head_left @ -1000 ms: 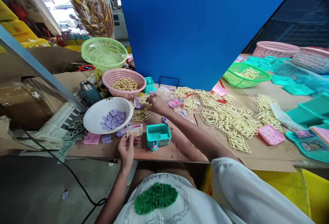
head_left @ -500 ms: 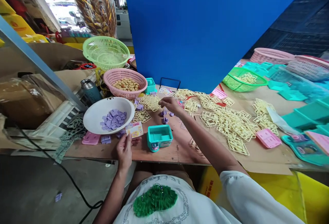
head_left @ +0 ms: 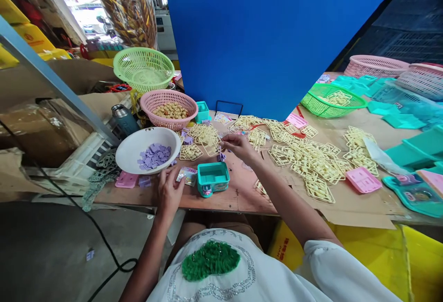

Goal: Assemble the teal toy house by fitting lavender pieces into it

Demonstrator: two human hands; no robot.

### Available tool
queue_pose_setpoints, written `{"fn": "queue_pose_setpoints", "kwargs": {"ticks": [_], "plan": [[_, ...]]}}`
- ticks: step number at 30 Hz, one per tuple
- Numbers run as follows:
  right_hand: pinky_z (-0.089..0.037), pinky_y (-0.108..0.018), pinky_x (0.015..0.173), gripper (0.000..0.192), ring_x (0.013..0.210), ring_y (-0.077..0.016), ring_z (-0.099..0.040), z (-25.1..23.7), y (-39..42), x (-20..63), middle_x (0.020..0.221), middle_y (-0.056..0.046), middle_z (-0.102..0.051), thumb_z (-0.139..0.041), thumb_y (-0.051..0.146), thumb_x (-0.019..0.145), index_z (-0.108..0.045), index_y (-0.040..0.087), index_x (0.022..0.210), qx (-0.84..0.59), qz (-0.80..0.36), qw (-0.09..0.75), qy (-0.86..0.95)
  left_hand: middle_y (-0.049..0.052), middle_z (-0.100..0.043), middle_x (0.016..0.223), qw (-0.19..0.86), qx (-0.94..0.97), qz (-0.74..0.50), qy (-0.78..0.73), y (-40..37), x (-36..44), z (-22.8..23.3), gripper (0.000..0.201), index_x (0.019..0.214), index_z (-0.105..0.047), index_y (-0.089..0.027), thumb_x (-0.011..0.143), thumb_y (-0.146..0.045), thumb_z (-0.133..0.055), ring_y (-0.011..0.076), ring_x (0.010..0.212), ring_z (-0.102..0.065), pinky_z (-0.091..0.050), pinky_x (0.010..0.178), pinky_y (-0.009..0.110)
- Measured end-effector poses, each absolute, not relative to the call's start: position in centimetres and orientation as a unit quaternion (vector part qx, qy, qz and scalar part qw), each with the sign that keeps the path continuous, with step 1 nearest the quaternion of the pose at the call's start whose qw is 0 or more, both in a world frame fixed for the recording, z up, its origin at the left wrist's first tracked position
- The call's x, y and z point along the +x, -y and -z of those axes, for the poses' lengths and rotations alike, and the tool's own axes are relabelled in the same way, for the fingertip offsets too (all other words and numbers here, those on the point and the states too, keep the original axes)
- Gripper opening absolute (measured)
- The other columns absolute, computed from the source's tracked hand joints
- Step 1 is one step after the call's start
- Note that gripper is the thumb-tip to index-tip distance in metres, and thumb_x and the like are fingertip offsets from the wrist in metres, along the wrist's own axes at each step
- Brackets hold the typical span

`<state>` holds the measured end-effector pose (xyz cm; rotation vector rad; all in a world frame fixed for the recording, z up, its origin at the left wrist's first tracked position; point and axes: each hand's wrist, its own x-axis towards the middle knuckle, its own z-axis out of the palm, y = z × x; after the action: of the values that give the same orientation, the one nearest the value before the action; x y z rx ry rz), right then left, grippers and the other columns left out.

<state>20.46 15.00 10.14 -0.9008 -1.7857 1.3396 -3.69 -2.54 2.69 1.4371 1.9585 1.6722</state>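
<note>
My left hand [head_left: 169,190] is at the table's front edge below the white bowl [head_left: 121,154], fingers bent and apart. Its fingertips are beside a small printed card [head_left: 188,176], which lies on the table left of a teal box [head_left: 213,178]. The box is open at the top, with a small pink-and-dark figure on its front corner. Beyond the box, my right hand [head_left: 240,147] pinches with thumb and forefinger at the edge of a pile of cream plastic frames [head_left: 204,135]. What sits in that pinch is too small to make out. Small purple pieces [head_left: 221,156] lie just below it.
Purple pieces [head_left: 155,155] fill part of the white bowl. Behind it stand a pink basket [head_left: 145,108] of tan pieces, a green basket [head_left: 119,62] and a flask [head_left: 124,119]. A blue panel [head_left: 242,39] rises at the back. More cream frames [head_left: 311,161] spread rightward.
My left hand has gone from holding the card up to resting beside it, and the card now lies lower, next to the box. My right hand has shifted slightly right and down.
</note>
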Motion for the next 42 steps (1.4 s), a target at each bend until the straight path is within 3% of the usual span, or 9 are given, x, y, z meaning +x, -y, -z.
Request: {"fn": "queue_pose_setpoints", "kwargs": {"ticks": [4, 7, 13, 17, 23, 27, 31, 38, 42], "plan": [[-0.056, -0.029, 0.067, 0.05, 0.073, -0.0177, -0.07, -10.7, -10.7, 19.4, 0.079, -0.003, -0.075, -0.076, 0.067, 0.085, -0.072, 0.018, 0.087, -0.296, -0.521, 0.341, 0.724, 0.012, -0.074, 0.114, 0.284, 0.476, -0.62, -0.555, 3.0, -0.9, -6.0, 0.055, 0.126, -0.074, -0.02, 0.081, -0.051, -0.084, 0.02, 0.089, -0.073, -0.063, 0.08, 0.032], [-0.057, -0.029, 0.074, 0.037, 0.08, -0.018, -0.072, -10.8, -8.4, 18.6, 0.086, -0.005, -0.078, -0.066, 0.053, 0.099, -0.076, 0.018, 0.093, -0.283, -0.418, 0.324, 0.8, 0.012, -0.078, 0.108, 0.454, 0.388, -0.632, -0.494, 2.5, 1.0, -7.2, 0.054, 0.114, -0.075, -0.019, 0.081, -0.06, -0.082, 0.0259, 0.093, -0.078, -0.067, 0.079, 0.036], [-0.055, -0.039, 0.089, 0.027, 0.099, -0.0265, -0.071, -10.6, -13.9, 25.7, 0.113, -0.015, -0.079, -0.054, 0.029, 0.105, -0.075, 0.016, 0.113, -0.539, -0.181, 0.252, 0.783, 0.008, -0.082, 0.099, 0.449, 0.303, -0.684, -0.489, 2.3, 0.3, -7.3, 0.049, 0.109, -0.074, -0.02, 0.076, -0.054, -0.088, 0.0287, 0.095, -0.081, -0.069, 0.084, 0.042], [-0.049, -0.051, 0.097, 0.028, 0.116, -0.04, -0.063, -8.8, -18.7, 30.9, 0.116, -0.024, -0.075, -0.076, 0.035, 0.091, -0.075, 0.013, 0.107, -0.628, -0.126, 0.18, 0.747, 0.007, -0.082, 0.103, 0.461, 0.296, -0.688, -0.476, 2.5, 0.1, -7.4, 0.048, 0.11, -0.074, -0.021, 0.075, -0.049, -0.09, 0.0282, 0.095, -0.081, -0.069, 0.084, 0.044], [-0.047, -0.041, 0.091, 0.038, 0.109, -0.033, -0.061, -6.1, -20.6, 32.6, 0.116, -0.019, -0.073, -0.088, 0.03, 0.075, -0.07, 0.015, 0.105, -0.635, -0.143, 0.178, 0.738, 0.011, -0.082, 0.11, 0.493, 0.297, -0.674, -0.463, 2.2, 0.9, -7.8, 0.047, 0.11, -0.074, -0.02, 0.078, -0.052, -0.087, 0.031, 0.1, -0.081, -0.069, 0.086, 0.046], [-0.046, -0.031, 0.074, 0.029, 0.077, -0.0192, -0.058, -6.4, -21.4, 33.9, 0.083, -0.006, -0.071, -0.085, 0.035, 0.075, -0.066, 0.017, 0.087, -0.622, -0.194, 0.257, 0.714, 0.01, -0.083, 0.1, 0.48, 0.271, -0.694, -0.464, 2.2, 0.9, -8.2, 0.046, 0.106, -0.075, -0.021, 0.077, -0.054, -0.087, 0.032, 0.1, -0.081, -0.07, 0.086, 0.047], [-0.045, -0.031, 0.063, 0.044, 0.063, -0.0162, -0.054, -8.0, -20.8, 35.1, 0.065, -0.001, -0.062, -0.081, 0.058, 0.077, -0.059, 0.021, 0.072, -0.579, -0.26, 0.373, 0.677, 0.007, -0.083, 0.097, 0.499, 0.224, -0.693, -0.47, 2.0, 1.8, -9.4, 0.047, 0.095, -0.074, -0.018, 0.067, -0.05, -0.094, 0.0325, 0.104, -0.08, -0.069, 0.089, 0.049], [-0.058, -0.034, 0.07, 0.057, 0.075, -0.0196, -0.068, -12.7, -12.8, 33.2, 0.083, -0.005, -0.074, -0.076, 0.079, 0.076, -0.071, 0.022, 0.083, -0.418, -0.344, 0.489, 0.684, 0.007, -0.082, 0.094, 0.615, 0.189, -0.62, -0.449, 0.4, 6.7, -11.0, 0.046, 0.085, -0.072, -0.016, 0.054, -0.036, -0.099, 0.0338, 0.101, -0.08, -0.07, 0.087, 0.046], [-0.055, -0.028, 0.064, 0.048, 0.071, -0.0163, -0.068, -14.1, -9.3, 31.0, 0.084, -0.005, -0.075, -0.076, 0.065, 0.088, -0.078, 0.018, 0.099, -0.293, -0.451, 0.393, 0.747, 0.008, -0.083, 0.098, 0.632, 0.205, -0.59, -0.459, -0.9, 8.7, -10.6, 0.042, 0.086, -0.072, -0.017, 0.055, -0.032, -0.096, 0.0317, 0.098, -0.081, -0.07, 0.083, 0.043]]}}
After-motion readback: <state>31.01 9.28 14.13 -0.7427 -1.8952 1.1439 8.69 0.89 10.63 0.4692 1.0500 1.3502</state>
